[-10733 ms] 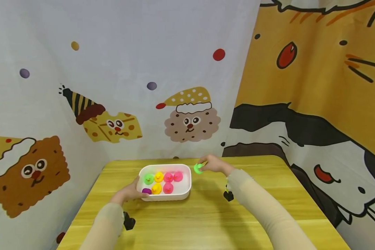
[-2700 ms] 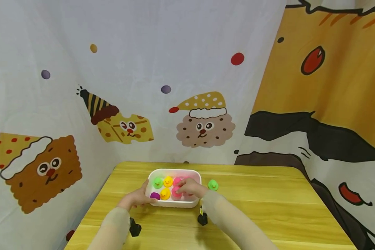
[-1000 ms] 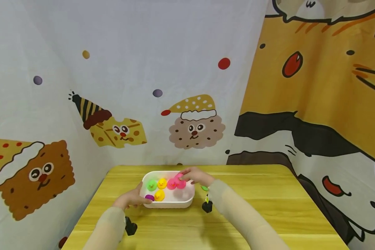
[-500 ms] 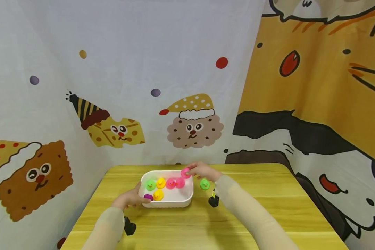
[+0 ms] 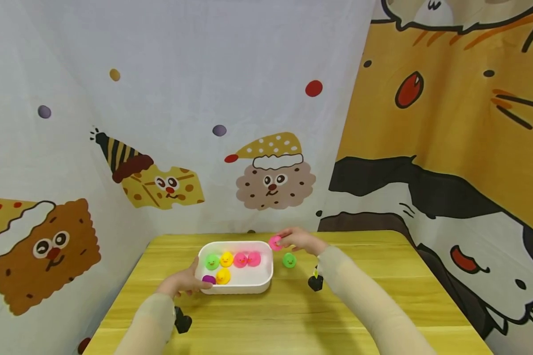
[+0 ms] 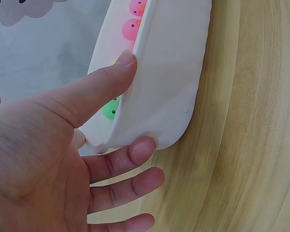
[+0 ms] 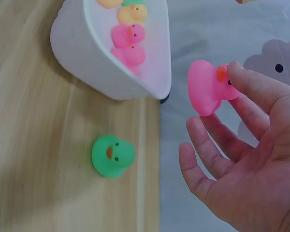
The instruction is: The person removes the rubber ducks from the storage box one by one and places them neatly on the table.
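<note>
While one smooth pink toy duck (image 7: 205, 89) is hanging pinched in the right hand (image 5: 301, 240) beside a rounded white plastic tub (image 5: 237, 290), the left hand (image 5: 184, 282) is clamping its other end; two pink ducks (image 5: 240, 260), two yellow ducks (image 5: 223, 276), one green duck (image 5: 211, 262), one half-hidden purple thing (image 5: 209, 279) are chilling inside, another green duck (image 5: 289, 260) outside.

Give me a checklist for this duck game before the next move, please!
1. Pink duck held by the right hand: ok, thumb and finger pinch it.
2. Pink duck not touching the white box: ok, the right wrist view shows a gap.
3. Pink duck resting on the table: not ok, it's in the air.
4. White box held: ok, the left hand grips its left end.
5. Green duck beside the box upright: ok.
6. Purple thing is a duck: cannot tell, the left hand hides part.
</note>
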`<state>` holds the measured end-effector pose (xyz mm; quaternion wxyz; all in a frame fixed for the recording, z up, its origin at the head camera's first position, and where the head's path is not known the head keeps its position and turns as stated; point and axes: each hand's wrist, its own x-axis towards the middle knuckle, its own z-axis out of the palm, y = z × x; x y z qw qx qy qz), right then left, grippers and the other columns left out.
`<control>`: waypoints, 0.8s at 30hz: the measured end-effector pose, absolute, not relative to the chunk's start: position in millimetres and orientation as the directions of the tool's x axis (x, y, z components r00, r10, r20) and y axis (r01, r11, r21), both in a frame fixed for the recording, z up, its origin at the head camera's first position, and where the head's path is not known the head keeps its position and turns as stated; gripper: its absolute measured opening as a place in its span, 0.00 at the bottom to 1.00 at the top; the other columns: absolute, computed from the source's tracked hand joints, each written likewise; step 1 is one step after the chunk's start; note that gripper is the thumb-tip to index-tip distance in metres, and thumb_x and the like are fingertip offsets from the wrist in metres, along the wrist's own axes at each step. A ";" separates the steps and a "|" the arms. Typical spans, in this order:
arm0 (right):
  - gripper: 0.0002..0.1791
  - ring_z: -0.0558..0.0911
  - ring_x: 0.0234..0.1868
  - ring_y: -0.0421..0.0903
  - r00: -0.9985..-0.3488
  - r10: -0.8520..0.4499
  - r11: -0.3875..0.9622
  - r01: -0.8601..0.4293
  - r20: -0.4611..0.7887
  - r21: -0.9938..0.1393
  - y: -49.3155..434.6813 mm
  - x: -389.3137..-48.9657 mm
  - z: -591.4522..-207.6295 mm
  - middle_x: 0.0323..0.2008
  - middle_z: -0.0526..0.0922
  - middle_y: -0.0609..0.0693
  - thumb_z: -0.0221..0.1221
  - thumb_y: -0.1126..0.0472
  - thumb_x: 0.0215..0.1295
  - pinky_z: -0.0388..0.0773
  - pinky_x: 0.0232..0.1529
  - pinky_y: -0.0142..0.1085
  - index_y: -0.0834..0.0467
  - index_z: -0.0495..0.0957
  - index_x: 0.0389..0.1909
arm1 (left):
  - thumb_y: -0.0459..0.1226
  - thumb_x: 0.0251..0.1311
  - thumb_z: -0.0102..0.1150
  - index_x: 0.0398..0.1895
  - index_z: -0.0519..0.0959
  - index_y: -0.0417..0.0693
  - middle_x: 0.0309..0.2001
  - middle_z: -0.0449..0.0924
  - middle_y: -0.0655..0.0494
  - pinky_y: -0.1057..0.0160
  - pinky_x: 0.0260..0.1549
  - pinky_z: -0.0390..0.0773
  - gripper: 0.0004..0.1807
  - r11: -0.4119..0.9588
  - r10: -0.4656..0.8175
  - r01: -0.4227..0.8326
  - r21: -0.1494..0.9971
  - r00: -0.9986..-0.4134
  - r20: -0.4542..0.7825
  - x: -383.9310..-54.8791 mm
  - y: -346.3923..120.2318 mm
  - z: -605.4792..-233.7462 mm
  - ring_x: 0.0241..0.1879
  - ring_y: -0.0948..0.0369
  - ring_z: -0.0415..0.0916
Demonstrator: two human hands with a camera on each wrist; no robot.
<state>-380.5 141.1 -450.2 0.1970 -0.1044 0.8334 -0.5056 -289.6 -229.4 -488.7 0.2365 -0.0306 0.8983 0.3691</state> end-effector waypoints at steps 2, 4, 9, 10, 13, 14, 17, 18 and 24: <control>0.24 0.78 0.48 0.54 -0.901 -0.371 0.467 0.028 -0.224 -0.884 146.1 -381.1 -449.6 0.46 0.82 0.50 0.66 0.57 0.60 0.71 0.54 0.56 0.59 0.78 0.56 | 0.58 0.48 0.71 0.76 0.29 0.43 0.36 0.71 0.44 0.47 0.36 0.65 0.69 0.726 0.119 -0.233 0.647 -0.884 -0.452 -289.8 -229.3 -488.4 0.36 0.46 0.69; 0.23 0.78 0.48 0.54 -0.901 -0.371 0.469 0.028 -0.225 -0.883 151.1 -382.2 -449.4 0.45 0.82 0.49 0.66 0.56 0.59 0.73 0.51 0.53 0.58 0.79 0.56 | 0.58 0.49 0.70 0.76 0.29 0.43 0.36 0.72 0.43 0.47 0.36 0.65 0.68 0.736 0.118 -0.227 0.638 -0.885 -0.451 -289.5 -229.3 -487.5 0.36 0.46 0.69; 0.22 0.77 0.50 0.57 -0.905 -0.364 0.475 0.020 -0.218 -0.880 164.9 -381.8 -447.2 0.45 0.82 0.50 0.65 0.57 0.60 0.75 0.43 0.45 0.59 0.79 0.55 | 0.57 0.51 0.69 0.76 0.28 0.42 0.35 0.72 0.43 0.47 0.35 0.67 0.67 0.756 0.126 -0.203 0.622 -0.888 -0.443 -290.6 -229.2 -488.3 0.36 0.47 0.70; 0.22 0.77 0.51 0.58 -0.906 -0.365 0.477 0.015 -0.214 -0.879 167.3 -381.4 -447.1 0.45 0.82 0.50 0.65 0.58 0.61 0.75 0.43 0.45 0.60 0.79 0.55 | 0.57 0.52 0.69 0.75 0.27 0.42 0.35 0.73 0.43 0.47 0.35 0.68 0.67 0.755 0.128 -0.203 0.624 -0.887 -0.443 -290.3 -229.3 -488.4 0.36 0.47 0.71; 0.22 0.76 0.52 0.60 -0.907 -0.363 0.480 0.017 -0.216 -0.877 174.6 -380.2 -447.3 0.46 0.82 0.51 0.63 0.58 0.62 0.75 0.44 0.46 0.61 0.78 0.56 | 0.56 0.52 0.68 0.75 0.27 0.43 0.35 0.73 0.44 0.48 0.34 0.68 0.67 0.752 0.129 -0.202 0.627 -0.888 -0.442 -290.5 -230.2 -489.9 0.35 0.48 0.71; 0.22 0.76 0.52 0.60 -0.906 -0.362 0.480 0.021 -0.219 -0.877 177.1 -380.0 -447.9 0.46 0.82 0.51 0.63 0.59 0.62 0.75 0.44 0.46 0.62 0.78 0.57 | 0.56 0.52 0.69 0.75 0.27 0.43 0.35 0.73 0.44 0.49 0.33 0.68 0.67 0.754 0.129 -0.201 0.625 -0.888 -0.441 -290.5 -230.3 -490.0 0.35 0.48 0.71; 0.23 0.77 0.49 0.56 -0.908 -0.349 0.487 0.034 -0.230 -0.873 184.1 -380.2 -451.4 0.46 0.81 0.51 0.63 0.59 0.62 0.75 0.43 0.45 0.62 0.77 0.57 | 0.56 0.51 0.69 0.76 0.27 0.44 0.35 0.73 0.44 0.50 0.32 0.68 0.68 0.755 0.126 -0.202 0.624 -0.889 -0.440 -290.7 -230.9 -491.1 0.34 0.48 0.72; 0.23 0.78 0.49 0.55 -0.909 -0.344 0.489 0.039 -0.234 -0.871 186.3 -380.6 -453.0 0.46 0.81 0.51 0.63 0.58 0.62 0.75 0.43 0.45 0.62 0.77 0.57 | 0.57 0.51 0.69 0.76 0.27 0.44 0.35 0.73 0.44 0.51 0.31 0.68 0.68 0.756 0.127 -0.200 0.623 -0.889 -0.439 -290.8 -230.8 -491.1 0.34 0.48 0.72; 0.23 0.78 0.49 0.56 -0.917 -0.317 0.492 0.060 -0.243 -0.869 198.3 -382.2 -462.7 0.45 0.82 0.50 0.65 0.59 0.60 0.76 0.41 0.45 0.60 0.78 0.56 | 0.59 0.49 0.69 0.76 0.28 0.44 0.34 0.73 0.44 0.51 0.32 0.67 0.69 0.751 0.128 -0.205 0.627 -0.887 -0.444 -290.9 -229.8 -490.3 0.34 0.48 0.71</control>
